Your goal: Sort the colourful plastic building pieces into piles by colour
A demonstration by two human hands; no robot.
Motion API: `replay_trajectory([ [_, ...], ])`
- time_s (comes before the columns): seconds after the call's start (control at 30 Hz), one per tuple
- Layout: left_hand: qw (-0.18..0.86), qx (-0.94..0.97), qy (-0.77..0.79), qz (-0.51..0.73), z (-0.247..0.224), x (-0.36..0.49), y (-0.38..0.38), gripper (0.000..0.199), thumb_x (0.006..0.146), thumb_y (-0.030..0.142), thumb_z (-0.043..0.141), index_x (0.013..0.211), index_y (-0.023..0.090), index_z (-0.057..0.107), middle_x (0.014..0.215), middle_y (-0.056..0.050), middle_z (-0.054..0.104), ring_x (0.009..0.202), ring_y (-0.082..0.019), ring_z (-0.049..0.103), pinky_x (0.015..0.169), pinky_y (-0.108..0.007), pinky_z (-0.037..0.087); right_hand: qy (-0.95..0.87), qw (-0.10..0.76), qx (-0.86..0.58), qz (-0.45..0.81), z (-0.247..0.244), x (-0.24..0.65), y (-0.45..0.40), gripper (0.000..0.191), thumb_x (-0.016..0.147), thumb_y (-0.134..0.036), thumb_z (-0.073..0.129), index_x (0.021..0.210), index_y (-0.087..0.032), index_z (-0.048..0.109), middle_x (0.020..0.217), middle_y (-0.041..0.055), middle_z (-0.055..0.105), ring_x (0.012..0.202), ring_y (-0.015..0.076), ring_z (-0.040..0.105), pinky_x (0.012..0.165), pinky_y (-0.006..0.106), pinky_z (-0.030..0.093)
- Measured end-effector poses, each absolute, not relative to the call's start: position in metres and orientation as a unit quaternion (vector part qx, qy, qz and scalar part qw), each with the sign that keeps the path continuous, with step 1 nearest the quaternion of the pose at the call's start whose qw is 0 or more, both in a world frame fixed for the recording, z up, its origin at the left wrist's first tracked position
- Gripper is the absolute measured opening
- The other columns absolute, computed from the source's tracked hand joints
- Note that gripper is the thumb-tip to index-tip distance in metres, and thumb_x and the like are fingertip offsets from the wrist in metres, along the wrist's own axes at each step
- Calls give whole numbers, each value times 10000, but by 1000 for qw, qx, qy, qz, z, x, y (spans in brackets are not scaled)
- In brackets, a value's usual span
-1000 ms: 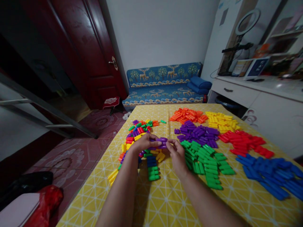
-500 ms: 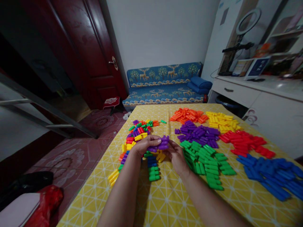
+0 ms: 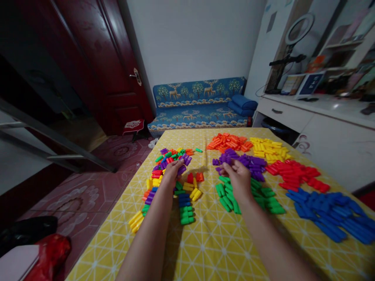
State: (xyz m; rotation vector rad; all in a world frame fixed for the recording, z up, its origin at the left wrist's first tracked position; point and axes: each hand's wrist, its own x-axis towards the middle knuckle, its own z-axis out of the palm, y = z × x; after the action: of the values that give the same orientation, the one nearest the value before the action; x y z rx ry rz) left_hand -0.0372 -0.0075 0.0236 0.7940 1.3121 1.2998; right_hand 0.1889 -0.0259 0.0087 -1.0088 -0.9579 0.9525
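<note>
Farthest left, down on the floor well apart from the left grip, a red plastic bag (image 3: 55, 253) lies crumpled; what is in it cannot be made out. On the cloth-covered tabletop (image 3: 205, 242), a few yellow blocks (image 3: 136, 221) lie just left of the left forearm. Behind and left of the left grip spreads a mixed-colour pile (image 3: 175, 157) of bullet-shaped plastic blocks. The left grip (image 3: 173, 171) is closed on a small cluster of purple blocks (image 3: 183, 163), raised at the pile's right edge. Nearer than that grip runs a row of blue and green blocks (image 3: 186, 214). Between the two grips lie some red and orange blocks (image 3: 195, 178).

Beyond the right grip sits an orange pile (image 3: 228, 142). The right grip (image 3: 239, 177) is narrow, fingers bent at the near edge of a purple pile (image 3: 254, 164); whether it holds a block, I cannot tell. Below it spreads a green pile (image 3: 227, 200). Rightward of it follow a yellow pile (image 3: 269, 150), a dark rounded container (image 3: 275, 125) under the dresser drawer (image 3: 285, 113), its contents hidden, then a red pile (image 3: 295, 172) and a blue pile (image 3: 331, 212).
</note>
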Motion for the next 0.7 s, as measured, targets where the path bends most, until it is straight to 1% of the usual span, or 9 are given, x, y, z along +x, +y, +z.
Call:
replay_trajectory([
  [0.1, 534, 331, 552, 548, 25, -36, -8, 267, 748, 354, 728, 668, 145, 583, 463, 45, 482, 333, -29, 351, 342, -169, 184, -365, 708, -483, 363, 2, 240, -3, 280, 602, -348, 774, 736, -157, 619, 667, 24, 679, 569, 134, 638, 498, 216, 520],
  [0.2, 534, 334, 547, 551, 26, -34, -9, 271, 739, 356, 732, 659, 150, 575, 454, 51, 465, 333, -32, 346, 343, -172, 188, -322, 732, -500, 331, -11, 277, 10, 253, 569, -299, 760, 714, -159, 607, 691, 26, 682, 607, 142, 672, 535, 222, 557],
  [0.3, 535, 348, 545, 544, 27, -32, -9, 270, 730, 360, 735, 659, 147, 585, 461, 45, 474, 340, -38, 352, 341, -178, 190, -308, 732, -506, 336, -22, 290, 14, 277, 584, -270, 720, 819, -151, 635, 725, 23, 686, 643, 150, 697, 586, 237, 587],
  [0.43, 522, 366, 555, 534, 28, -32, -11, 279, 704, 375, 756, 664, 148, 600, 495, 28, 521, 371, -51, 395, 355, -176, 220, -288, 715, -526, 359, -26, 286, 13, 462, 589, -236, 699, 1032, -126, 623, 743, 23, 684, 687, 172, 710, 661, 283, 605],
  [0.53, 524, 395, 557, 509, 29, -32, -13, 307, 680, 400, 778, 645, 146, 608, 500, 23, 529, 394, -58, 415, 381, -183, 238, -349, 696, -535, 329, -19, 272, 10, 528, 639, -299, 689, 1127, -114, 608, 818, 55, 692, 732, 194, 704, 657, 318, 599],
  [0.6, 536, 425, 542, 487, 32, -31, -15, 338, 658, 418, 797, 618, 143, 604, 499, 21, 526, 413, -62, 426, 408, -192, 258, -400, 678, -531, 312, -9, 258, 4, 537, 681, -354, 677, 1156, -113, 609, 874, 82, 694, 751, 201, 696, 637, 316, 585],
  [0.7, 554, 473, 510, 457, 36, -27, -19, 357, 633, 434, 818, 624, 138, 618, 527, 13, 543, 454, -70, 445, 458, -205, 294, -502, 621, -503, 330, 9, 228, -8, 525, 717, -395, 680, 1169, -132, 631, 1002, 118, 693, 796, 199, 682, 653, 310, 565],
])
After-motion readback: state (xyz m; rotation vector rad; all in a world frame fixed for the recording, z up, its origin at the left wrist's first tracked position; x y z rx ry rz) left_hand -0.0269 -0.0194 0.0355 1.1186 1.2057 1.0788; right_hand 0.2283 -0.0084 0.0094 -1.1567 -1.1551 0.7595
